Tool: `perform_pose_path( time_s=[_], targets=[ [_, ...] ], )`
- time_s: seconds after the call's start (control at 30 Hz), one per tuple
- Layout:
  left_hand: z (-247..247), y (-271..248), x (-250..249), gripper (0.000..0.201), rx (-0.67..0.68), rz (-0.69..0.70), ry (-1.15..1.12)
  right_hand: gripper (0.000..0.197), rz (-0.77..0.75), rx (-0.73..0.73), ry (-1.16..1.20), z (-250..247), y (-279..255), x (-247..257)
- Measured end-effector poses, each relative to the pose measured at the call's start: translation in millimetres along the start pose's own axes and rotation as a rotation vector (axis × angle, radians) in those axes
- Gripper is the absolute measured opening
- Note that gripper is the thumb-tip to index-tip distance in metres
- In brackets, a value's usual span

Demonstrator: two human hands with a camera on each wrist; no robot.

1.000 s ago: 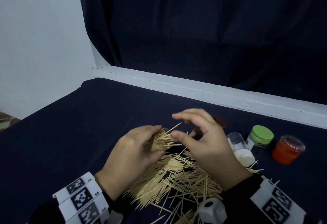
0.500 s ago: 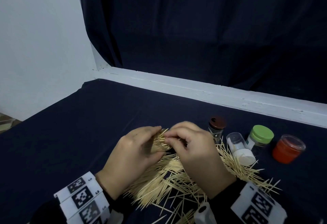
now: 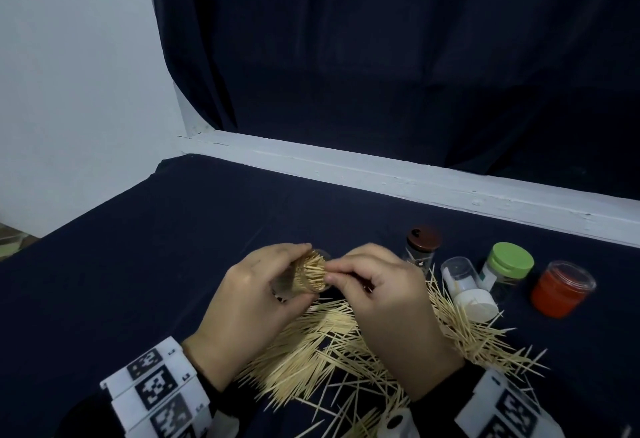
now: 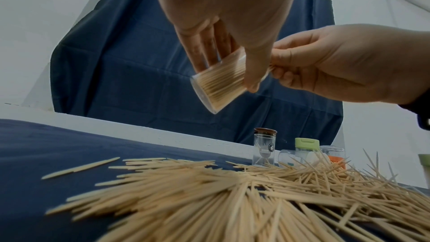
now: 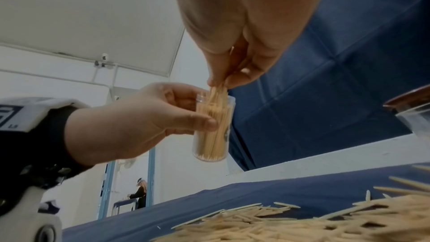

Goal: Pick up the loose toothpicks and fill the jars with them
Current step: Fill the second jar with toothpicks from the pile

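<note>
Lowest in the head view, a loose heap of thin, pale wooden toothpicks (image 3: 346,344) with pointed ends sprawls across the dark blue cloth of the worktop (image 3: 138,264), the sticks lying at all angles.

Just above the heap, at mid-frame, the left hand (image 3: 252,302) wraps thumb and fingers round a small clear plastic jar (image 3: 308,276), a smooth cylinder packed with toothpicks. It is held clear of the cloth, tilted, its open mouth toward the right of the frame and its long axis running left to right.

The right hand (image 3: 384,302) meets that mouth, thumb and forefinger pinching a small bundle of toothpicks (image 5: 218,91) whose tips enter the jar, sticks in line with its axis. Both wrists are bent inward.

Farther, at mid-right, stand a clear jar with a brown cap (image 3: 423,243), a green-capped jar (image 3: 509,262) and a red tub (image 3: 561,290); a clear jar with a white cap (image 3: 467,288) lies on its side among them.
</note>
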State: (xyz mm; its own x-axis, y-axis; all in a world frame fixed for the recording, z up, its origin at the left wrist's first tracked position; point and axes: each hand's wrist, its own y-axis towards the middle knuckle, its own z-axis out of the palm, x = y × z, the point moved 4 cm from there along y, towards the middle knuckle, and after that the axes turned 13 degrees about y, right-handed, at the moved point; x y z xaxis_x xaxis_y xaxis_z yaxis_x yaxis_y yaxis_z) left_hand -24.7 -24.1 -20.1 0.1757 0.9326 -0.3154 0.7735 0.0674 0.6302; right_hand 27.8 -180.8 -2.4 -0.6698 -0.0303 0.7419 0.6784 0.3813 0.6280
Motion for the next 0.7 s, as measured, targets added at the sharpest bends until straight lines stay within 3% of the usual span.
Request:
perform_pose_path(
  time_s=[0.13, 0.33, 0.47, 0.57, 0.7],
  targets=[
    [-4, 1, 1, 0.050, -0.042, 0.025, -0.028, 0.008, -0.049, 0.059, -0.086, 3, 5, 9],
    [-2, 1, -3, 0.053, -0.035, 0.054, 0.000, 0.008, -0.183, 0.160, -0.417, 10, 1, 21],
    [-2, -1, -1, 0.049, -0.018, 0.044, -0.068, 0.007, -0.008, 0.084, -0.088, 6, 5, 13],
    [-2, -2, -2, 0.049, -0.011, 0.048, -0.047, 0.022, 0.152, 0.104, 0.056, -1, 8, 8],
    [-1, -2, -1, 0.050, 0.003, 0.035, -0.029, 0.031, 0.091, 0.102, 0.122, -9, 14, 15]
  ],
)
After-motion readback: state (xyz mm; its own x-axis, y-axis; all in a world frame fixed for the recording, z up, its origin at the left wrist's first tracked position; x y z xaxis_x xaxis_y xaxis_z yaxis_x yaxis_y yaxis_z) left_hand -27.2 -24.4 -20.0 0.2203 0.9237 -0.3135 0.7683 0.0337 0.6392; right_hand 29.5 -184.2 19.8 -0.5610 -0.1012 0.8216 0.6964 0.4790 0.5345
